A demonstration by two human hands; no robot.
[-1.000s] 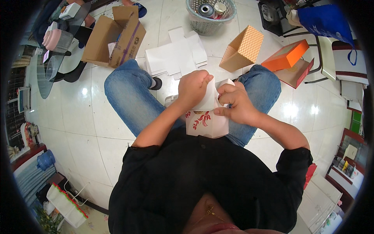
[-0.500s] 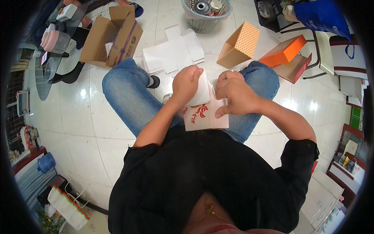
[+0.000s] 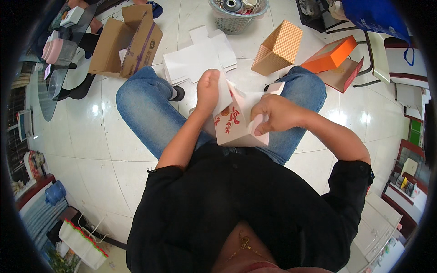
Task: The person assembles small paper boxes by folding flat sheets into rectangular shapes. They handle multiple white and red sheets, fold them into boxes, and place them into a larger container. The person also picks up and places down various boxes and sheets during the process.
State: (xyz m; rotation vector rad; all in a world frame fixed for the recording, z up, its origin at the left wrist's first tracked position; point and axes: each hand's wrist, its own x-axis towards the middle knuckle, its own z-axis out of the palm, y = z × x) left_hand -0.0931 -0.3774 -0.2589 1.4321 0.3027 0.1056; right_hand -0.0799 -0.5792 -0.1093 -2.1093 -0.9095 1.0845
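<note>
Between my knees, against my lap, sits a small white carton with red flower prints, its flaps standing up and its top open. My left hand is closed on a white flap on the carton's left side. At the right side, my right hand pinches the carton's edge between thumb and fingers, the near corner just below the thumb. A white flap sticks up beyond my right hand. Most of the carton's inside is hidden from this angle.
Flat white carton blanks lie stacked on the tiles ahead. Around them stand a brown cardboard box, a grey basket with cans, a checkered paper box and an orange box. A glass table is at far left.
My left hand has drawn left and turned more upright with its flap. My right hand has moved slightly, and the carton's top now gapes wider, with more of its flaps showing.
</note>
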